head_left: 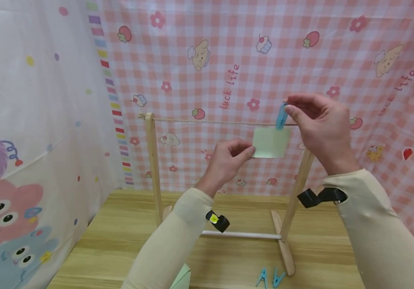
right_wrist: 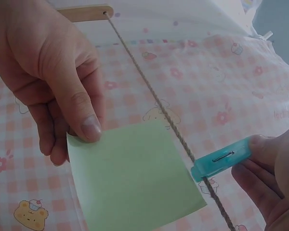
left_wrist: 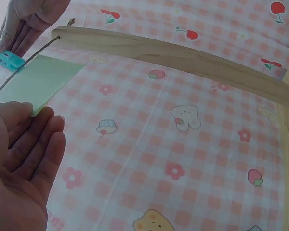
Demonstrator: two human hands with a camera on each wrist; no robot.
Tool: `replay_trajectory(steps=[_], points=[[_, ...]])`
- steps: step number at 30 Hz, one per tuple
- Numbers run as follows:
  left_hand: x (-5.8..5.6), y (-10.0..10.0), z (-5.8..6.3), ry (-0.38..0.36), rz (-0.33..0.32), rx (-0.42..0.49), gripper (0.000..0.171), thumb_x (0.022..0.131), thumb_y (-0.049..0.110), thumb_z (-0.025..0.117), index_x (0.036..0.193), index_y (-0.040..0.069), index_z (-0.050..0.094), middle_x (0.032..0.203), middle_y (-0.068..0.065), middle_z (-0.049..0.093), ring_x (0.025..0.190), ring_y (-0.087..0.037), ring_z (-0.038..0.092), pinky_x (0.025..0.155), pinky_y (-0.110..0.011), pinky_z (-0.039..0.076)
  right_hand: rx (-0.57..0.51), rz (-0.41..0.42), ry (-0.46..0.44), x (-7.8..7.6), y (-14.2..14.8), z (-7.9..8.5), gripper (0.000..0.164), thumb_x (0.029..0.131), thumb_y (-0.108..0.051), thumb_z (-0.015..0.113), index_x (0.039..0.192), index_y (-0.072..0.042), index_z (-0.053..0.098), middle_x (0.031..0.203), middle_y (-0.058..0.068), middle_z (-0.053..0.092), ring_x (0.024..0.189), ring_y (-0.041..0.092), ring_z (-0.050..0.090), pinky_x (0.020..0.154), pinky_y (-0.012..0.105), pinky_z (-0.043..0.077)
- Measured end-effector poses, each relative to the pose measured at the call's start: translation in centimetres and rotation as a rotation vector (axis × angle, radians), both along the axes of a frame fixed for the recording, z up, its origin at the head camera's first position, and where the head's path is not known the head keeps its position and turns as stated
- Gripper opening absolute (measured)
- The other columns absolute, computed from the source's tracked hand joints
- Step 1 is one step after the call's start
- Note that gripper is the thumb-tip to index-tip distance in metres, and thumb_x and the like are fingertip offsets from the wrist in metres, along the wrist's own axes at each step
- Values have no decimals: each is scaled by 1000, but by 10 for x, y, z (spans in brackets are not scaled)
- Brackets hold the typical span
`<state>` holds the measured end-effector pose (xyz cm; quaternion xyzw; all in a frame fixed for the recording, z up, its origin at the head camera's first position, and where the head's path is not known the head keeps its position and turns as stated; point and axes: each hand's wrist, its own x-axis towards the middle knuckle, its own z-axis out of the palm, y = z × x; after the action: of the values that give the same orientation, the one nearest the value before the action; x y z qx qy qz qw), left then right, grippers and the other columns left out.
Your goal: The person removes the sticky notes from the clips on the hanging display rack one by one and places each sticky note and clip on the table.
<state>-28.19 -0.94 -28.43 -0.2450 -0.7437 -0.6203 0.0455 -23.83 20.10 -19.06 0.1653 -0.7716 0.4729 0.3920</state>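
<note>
A pale green square sheet of paper (head_left: 270,143) hangs just below a thin twine line (head_left: 207,122). My left hand (head_left: 226,160) pinches the paper at its lower left corner, thumb in front. Between the thumb and fingers of my right hand (head_left: 326,128) is the tail end of a blue clothespin (head_left: 282,115). In the right wrist view the clothespin's (right_wrist: 224,158) nose sits across the twine (right_wrist: 159,103), right at the edge of the paper (right_wrist: 135,178). The left wrist view shows the paper's (left_wrist: 43,79) top edge along the twine.
The twine runs between two wooden posts (head_left: 153,168) of a stand with a pale lower bar (head_left: 243,235). On the wooden table (head_left: 102,241) lie two blue clothespins (head_left: 262,277) near the front, and green paper (head_left: 182,277) partly behind my left sleeve. A checked curtain (head_left: 178,160) hangs behind.
</note>
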Motion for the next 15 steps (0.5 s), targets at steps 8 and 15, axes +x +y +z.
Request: replay_trajectory(steps=[8, 15], points=[[0, -4, -5, -10, 4, 11, 21, 106, 24, 72, 119, 9, 79, 114, -8, 80, 96, -11, 71, 89, -31, 63, -31, -2, 26, 3, 1, 4, 23, 98, -15, 81, 118, -4, 81, 103, -18, 80, 95, -1, 75, 82, 10, 56], [3, -11, -10, -23, -1, 29, 21, 107, 23, 72, 120, 7, 78, 114, -9, 80, 107, -31, 75, 86, -26, 61, -33, 11, 26, 7, 2, 4, 23, 99, -14, 81, 120, -5, 81, 105, -16, 81, 97, 0, 76, 83, 10, 57]])
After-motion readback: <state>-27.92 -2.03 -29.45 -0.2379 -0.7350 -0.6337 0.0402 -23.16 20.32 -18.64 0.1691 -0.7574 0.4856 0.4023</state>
